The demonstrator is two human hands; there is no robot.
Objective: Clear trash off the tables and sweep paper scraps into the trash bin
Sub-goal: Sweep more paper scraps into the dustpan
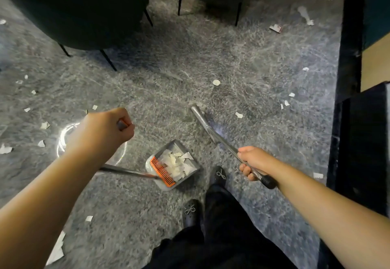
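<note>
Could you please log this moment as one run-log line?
left hand: grips dustpan handle | right hand: grips broom handle | dustpan: holds paper scraps | floor: scraps remain

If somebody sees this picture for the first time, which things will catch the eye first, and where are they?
First, the dustpan at the bottom centre, with its orange comb edge and a heap of white paper scraps inside. Next, the two hands: the left hand grips the dustpan's handle, the right hand holds the metal broom handle beside it. More scraps lie scattered over the grey floor.
</note>
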